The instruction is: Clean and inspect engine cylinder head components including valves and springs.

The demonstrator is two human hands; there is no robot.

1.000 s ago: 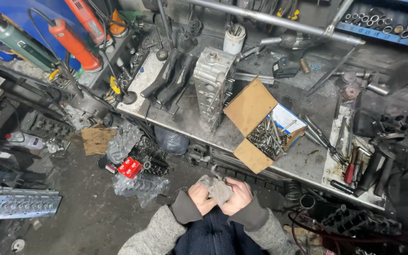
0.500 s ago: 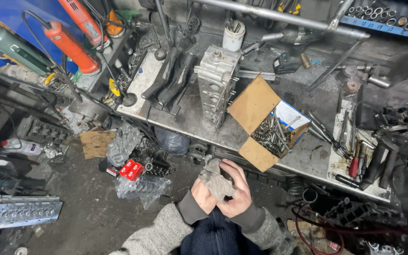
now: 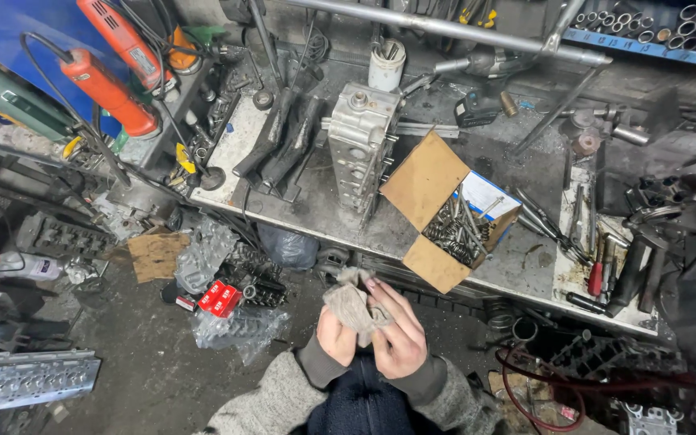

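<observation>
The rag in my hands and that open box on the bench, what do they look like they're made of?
The rag, held between the left hand and right hand, looks like soft woven cloth, grey and grimy: it creases and bunches. The box looks like plain brown cardboard, matte, with bent flaps; it holds what seem to be metal springs and rods.

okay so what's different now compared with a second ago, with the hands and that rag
Both hands stay closed around the grey rag. The right hand has shifted its fingers up along the rag, and the left hand keeps gripping from below; the rag now bunches higher between them. Nothing was picked up or let go. The open cardboard box of metal parts and the cylinder head on the bench have not moved.
</observation>
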